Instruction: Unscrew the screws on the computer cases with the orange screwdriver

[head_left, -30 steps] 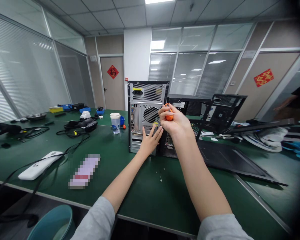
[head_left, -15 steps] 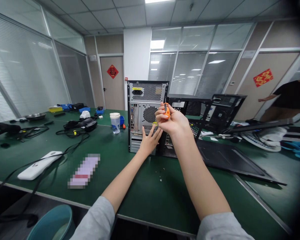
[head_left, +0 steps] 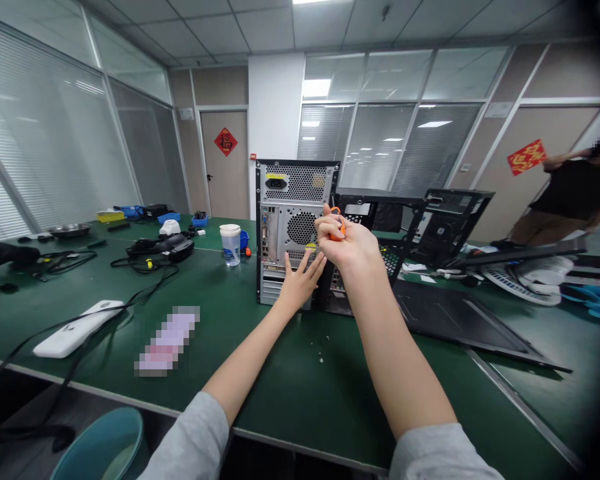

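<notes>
A computer case (head_left: 296,183) stands upright on the green table, its rear panel with the power socket and fan grille facing me. My left hand (head_left: 300,280) lies with spread fingers against the lower part of that panel. At the panel's right edge, my right hand (head_left: 347,237) is wrapped round a screwdriver (head_left: 338,231) with an orange and dark handle. Its shaft and tip cannot be made out behind the fingers. Several small pale bits (head_left: 321,360), perhaps screws, lie on the tabletop in front of the case.
Right of the case stand an opened black case frame (head_left: 380,200) and a flat black panel (head_left: 450,313). To the left are a plastic cup (head_left: 231,247), a white power bank-like device (head_left: 77,330) and cables. A teal bin (head_left: 105,447) sits below. A person (head_left: 570,193) stands far right.
My right hand has turned about the screwdriver handle, whose orange end shows at a different angle. My left hand stays put. The person at the right has raised an arm toward the red door sign.
</notes>
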`<state>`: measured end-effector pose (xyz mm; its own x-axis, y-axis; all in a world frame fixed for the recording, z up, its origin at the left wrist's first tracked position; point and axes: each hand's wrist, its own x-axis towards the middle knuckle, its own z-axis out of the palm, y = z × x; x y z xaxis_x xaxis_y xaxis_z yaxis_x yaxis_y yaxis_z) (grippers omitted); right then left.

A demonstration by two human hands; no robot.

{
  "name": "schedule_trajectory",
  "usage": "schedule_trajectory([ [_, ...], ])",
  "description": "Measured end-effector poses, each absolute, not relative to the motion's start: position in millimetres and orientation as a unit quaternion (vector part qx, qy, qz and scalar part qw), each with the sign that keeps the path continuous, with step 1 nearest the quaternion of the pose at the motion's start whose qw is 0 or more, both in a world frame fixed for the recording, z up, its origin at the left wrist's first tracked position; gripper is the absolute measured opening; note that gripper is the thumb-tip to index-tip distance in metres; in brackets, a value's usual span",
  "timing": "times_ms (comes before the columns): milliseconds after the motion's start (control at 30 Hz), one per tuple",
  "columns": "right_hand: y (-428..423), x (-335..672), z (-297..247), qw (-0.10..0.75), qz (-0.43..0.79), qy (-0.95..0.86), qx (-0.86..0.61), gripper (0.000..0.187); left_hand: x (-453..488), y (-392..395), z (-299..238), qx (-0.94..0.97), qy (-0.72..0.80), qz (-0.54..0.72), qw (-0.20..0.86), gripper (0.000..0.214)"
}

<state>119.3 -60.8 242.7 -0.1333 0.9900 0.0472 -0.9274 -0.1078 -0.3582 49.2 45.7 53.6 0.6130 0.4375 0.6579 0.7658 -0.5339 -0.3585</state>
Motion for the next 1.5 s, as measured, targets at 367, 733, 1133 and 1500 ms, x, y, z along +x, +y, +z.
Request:
schedule_trajectory([
  [367, -58, 120, 239, 0.662, 0.724, -0.168, -0.097, 0.033, 49, 46, 54, -0.838, -0.363, -0.253, 0.319, 0.068],
  [733, -57, 115, 242, 0.687, 0.704, -0.14, -0.116, 0.028, 51, 48, 52, -0.839, -0.363, -0.254, 0.317, 0.06],
  [1133, -59, 119, 246, 0.654, 0.728, -0.139, -0.153, 0.024, 50, 44, 55, -0.839, -0.362, -0.258, 0.314, 0.066],
  [1500, -63, 118, 250, 0.651, 0.732, -0.13, -0.154, 0.026, 49, 44, 55, -0.841, -0.362, -0.255, 0.311, 0.067],
])
